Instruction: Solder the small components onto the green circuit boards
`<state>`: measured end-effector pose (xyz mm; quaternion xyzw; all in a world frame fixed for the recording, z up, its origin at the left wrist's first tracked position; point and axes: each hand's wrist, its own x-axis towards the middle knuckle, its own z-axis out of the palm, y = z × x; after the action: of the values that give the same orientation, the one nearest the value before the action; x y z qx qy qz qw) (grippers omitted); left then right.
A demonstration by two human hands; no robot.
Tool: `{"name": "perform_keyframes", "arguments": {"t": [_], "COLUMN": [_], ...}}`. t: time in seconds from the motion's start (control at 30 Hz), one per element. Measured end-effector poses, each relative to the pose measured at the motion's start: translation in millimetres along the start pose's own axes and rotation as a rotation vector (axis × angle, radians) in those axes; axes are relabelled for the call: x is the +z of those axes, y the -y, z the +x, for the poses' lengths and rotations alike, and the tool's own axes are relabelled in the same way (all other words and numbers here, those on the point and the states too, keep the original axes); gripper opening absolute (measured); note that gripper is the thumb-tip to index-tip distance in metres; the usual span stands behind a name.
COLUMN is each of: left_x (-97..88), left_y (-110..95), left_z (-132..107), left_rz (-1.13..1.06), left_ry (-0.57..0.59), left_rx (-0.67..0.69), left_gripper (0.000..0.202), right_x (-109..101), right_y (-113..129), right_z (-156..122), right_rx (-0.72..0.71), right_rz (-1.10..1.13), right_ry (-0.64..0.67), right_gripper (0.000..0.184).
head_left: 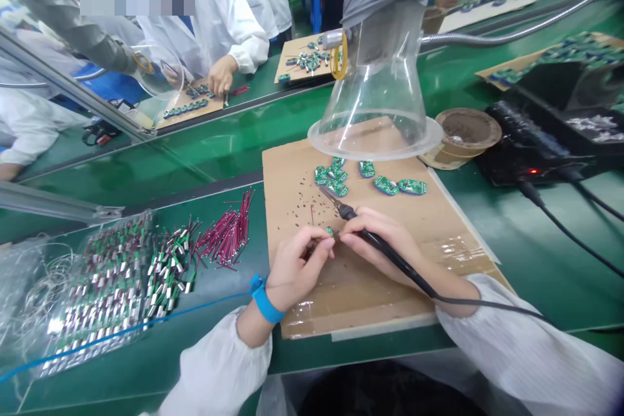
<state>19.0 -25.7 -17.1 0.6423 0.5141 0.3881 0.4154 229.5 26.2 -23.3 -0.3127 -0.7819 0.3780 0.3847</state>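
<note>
My left hand (pixel 299 266), with a blue wrist strap (pixel 266 299), is closed in a pinch around a small green part (pixel 330 231), mostly hidden by the fingers. A short red wire (pixel 312 213) stands up beside these fingers; whether it joins the part I cannot tell. Across from it, my right hand (pixel 390 244) grips a soldering iron (pixel 397 261), its tip pointing up and left over the cardboard (pixel 414 299). The right fingertips also meet near the green part. Several small green circuit boards (pixel 336 173) lie beyond the iron's tip.
A clear fume hood (pixel 375 97) hangs over the cardboard's far edge. Red wires (pixel 227 234) and bagged wired parts (pixel 102 292) lie left. To the right are a round tub (pixel 465 130) and a black box with a red light (pixel 531 166). A co-worker's hand (pixel 223 76) works beyond the divider.
</note>
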Motion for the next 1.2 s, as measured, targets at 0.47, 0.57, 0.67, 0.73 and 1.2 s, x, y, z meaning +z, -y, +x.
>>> {"name": "perform_keyframes", "arguments": {"t": [0.47,0.57,0.67,0.73,1.2], "left_x": [-11.5,-13.6,-12.9,-12.0,-2.9], "left_y": [-5.7,-2.0,-1.8,-3.2,-5.6], "left_z": [4.7,6.1,7.6,8.5,8.5], "left_rz": [0.400,0.417,0.410,0.404,0.372], "left_ry": [-0.103,-0.090,-0.071,-0.065,-0.045], "left_rx": [0.050,0.003,-0.006,0.004,-0.034], "left_gripper": [0.006,0.008,0.010,0.009,0.010], "right_x": [-28.7,-34.1,-35.8,-36.4,-38.9], "right_y": [-13.9,-10.2,-2.7,-1.6,-7.9], "right_z": [-9.6,-14.5,-14.9,-14.3,-13.6], "right_rx": [0.122,0.213,0.282,0.326,0.299], "right_rz": [0.003,0.215,0.192,0.157,0.179], "right_ry": [-0.116,-0.177,-0.245,-0.287,-0.261], "right_gripper": [0.034,0.035,0.020,0.014,0.026]}}
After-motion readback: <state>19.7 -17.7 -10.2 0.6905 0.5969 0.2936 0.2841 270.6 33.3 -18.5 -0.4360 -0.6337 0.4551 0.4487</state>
